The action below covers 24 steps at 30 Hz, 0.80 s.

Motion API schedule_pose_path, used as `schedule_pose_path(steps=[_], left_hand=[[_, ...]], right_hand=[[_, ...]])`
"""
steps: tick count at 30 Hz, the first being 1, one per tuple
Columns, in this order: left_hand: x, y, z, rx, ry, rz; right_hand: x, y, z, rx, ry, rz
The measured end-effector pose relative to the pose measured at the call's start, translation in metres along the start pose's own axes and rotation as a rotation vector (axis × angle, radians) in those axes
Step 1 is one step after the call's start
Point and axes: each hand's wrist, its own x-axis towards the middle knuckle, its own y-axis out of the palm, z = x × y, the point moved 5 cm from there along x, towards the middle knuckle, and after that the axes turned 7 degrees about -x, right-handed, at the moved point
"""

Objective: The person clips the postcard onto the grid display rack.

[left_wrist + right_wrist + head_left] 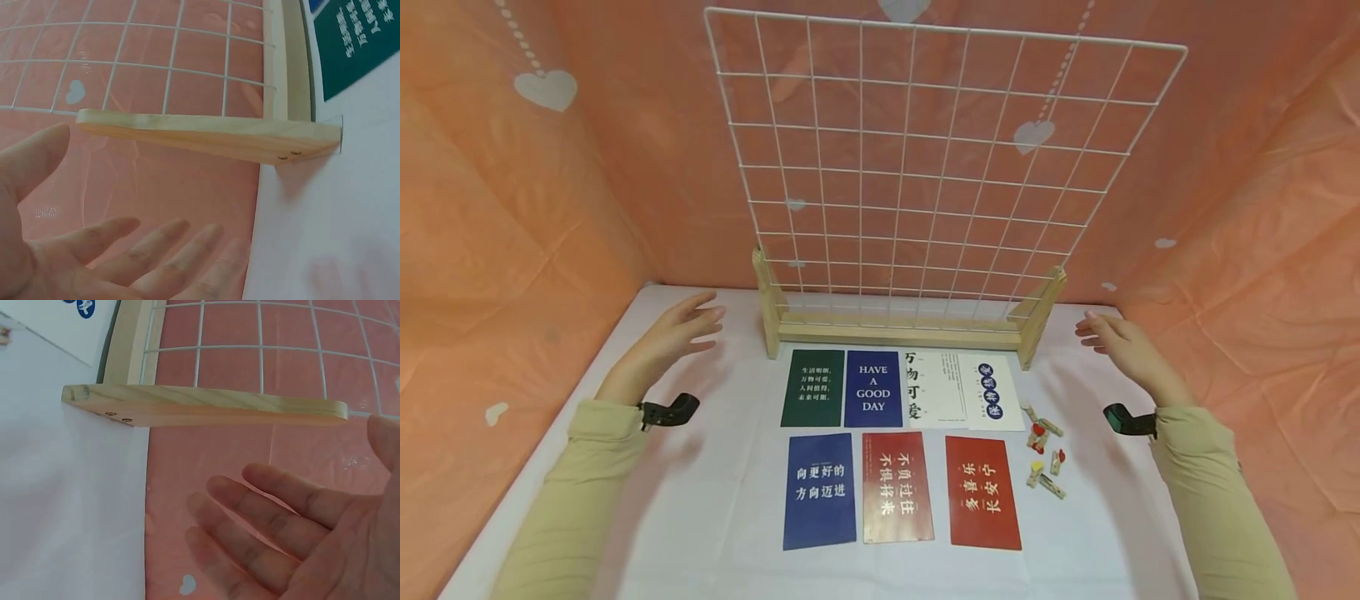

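Observation:
A white wire grid (913, 175) stands upright in a wooden base (895, 335) at the back of the table. My left hand (673, 337) is held off the base's left end, fingers spread and nothing in it; the left wrist view shows its palm beside the wooden side foot (206, 134). On the other side my right hand (1123, 350) is likewise empty, fingers loosely extended near the right foot (206, 406). In front of the base lie a green card (813, 388), a blue HAVE A GOOD DAY card (873, 417) and white cards (951, 387).
A nearer row holds a blue card (820, 521), a pinkish-red card (897, 527) and a red card (983, 533). Several small wooden clips (1051, 486), some with red or yellow decorations, lie right of the cards. Orange cloth (497, 250) with hearts walls the white table (715, 517).

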Motion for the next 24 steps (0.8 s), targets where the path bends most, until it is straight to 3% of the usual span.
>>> schedule_pose_path(steps=[6,13,24], left_hand=[[-0.005,0.002,0.004,-0.083,-0.029,0.019],[-0.010,0.011,0.012,-0.084,-0.055,0.090],[-0.003,0.025,0.035,-0.127,-0.153,0.125]], right_hand=[[-0.002,0.000,-0.002,0.075,-0.013,0.031],[-0.006,0.003,-0.003,0.188,0.012,0.062],[-0.016,0.033,-0.011,0.308,0.022,0.118]])
